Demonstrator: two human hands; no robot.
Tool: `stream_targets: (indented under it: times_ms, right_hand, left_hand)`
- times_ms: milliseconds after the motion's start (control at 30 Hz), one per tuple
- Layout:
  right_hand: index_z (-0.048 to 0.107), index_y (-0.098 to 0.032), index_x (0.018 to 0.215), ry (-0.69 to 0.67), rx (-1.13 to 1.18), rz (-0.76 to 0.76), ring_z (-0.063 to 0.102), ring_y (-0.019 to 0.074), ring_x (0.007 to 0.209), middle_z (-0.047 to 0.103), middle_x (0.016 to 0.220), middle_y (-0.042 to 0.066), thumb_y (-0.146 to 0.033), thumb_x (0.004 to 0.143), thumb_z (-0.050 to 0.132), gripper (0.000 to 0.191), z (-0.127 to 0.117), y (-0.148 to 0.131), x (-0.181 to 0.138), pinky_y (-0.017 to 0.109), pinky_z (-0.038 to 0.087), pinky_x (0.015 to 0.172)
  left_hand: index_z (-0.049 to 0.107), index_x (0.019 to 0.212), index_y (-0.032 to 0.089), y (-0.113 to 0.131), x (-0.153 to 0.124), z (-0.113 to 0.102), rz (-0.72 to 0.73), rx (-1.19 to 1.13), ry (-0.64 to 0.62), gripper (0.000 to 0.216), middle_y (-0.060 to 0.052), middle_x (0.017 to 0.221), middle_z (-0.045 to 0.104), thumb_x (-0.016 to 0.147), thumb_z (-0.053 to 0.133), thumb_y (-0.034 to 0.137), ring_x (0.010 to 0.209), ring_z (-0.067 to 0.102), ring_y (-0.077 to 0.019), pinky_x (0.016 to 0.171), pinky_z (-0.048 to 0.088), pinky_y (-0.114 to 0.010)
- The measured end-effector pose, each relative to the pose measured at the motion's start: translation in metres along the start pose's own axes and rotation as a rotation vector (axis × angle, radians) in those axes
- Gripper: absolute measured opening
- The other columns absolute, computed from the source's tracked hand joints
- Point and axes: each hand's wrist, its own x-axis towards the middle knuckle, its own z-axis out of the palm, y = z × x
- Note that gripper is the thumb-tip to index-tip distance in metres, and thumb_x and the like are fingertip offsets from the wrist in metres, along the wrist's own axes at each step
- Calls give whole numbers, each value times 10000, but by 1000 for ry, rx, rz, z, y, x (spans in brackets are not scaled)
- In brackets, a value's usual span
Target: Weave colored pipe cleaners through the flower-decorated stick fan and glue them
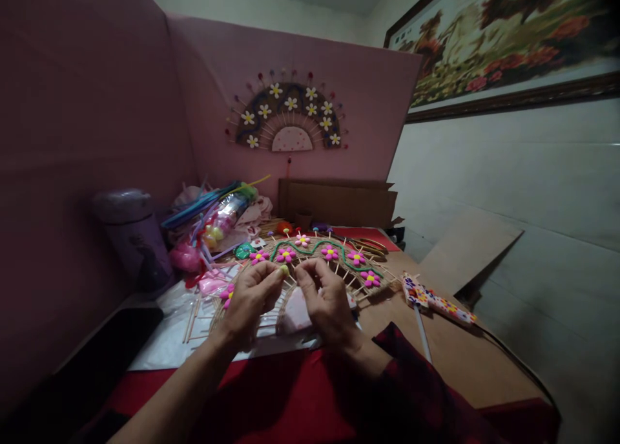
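Note:
Between the thumb and forefinger of my left hand (249, 302) is a small yellow-green ball (284, 271), perhaps of soft clay. My right hand (328, 305) is closed in a pinch just to the right of it; whatever its fingertips hold, if anything, is hidden. Both hands are raised over a half-round craft fan (312, 253) lying on the table. Pink flowers (330, 253) with yellow centres and a wavy green cord (345, 258) decorate its twine-brown band. Thin sticks radiate through it, and its pale inner half-disc (295, 311) is partly covered by my right hand.
A patterned glue gun (438, 300) lies at the right, its cable trailing off. Scissors (368, 245) rest behind the fan. At the left stand a lidded purple container (135, 243) and a heap of bagged craft supplies (217, 221). A finished-looking fan (290, 95) hangs on the pink panel.

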Motion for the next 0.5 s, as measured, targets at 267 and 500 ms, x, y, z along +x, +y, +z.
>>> stream_targets:
  times_ms: [267, 500]
  right_hand:
    - [683, -164, 888, -163, 497, 227, 381, 52, 417, 538, 608, -14, -316, 755, 597, 220, -3, 5, 9, 196, 285, 392]
    - [722, -185, 810, -219, 528, 190, 389, 43, 423, 583, 651, 0, -328, 686, 686, 193, -11, 1, 13, 201, 281, 383]
  left_hand:
    - [402, 569, 150, 1, 3, -3, -200, -420, -258, 295, 70, 449, 312, 764, 573, 291, 352, 232, -18, 348, 160, -167]
    - [485, 719, 133, 7, -2, -8, -405, -660, -384, 127, 73, 504, 277, 778, 538, 233, 362, 200, -3, 339, 156, -125]
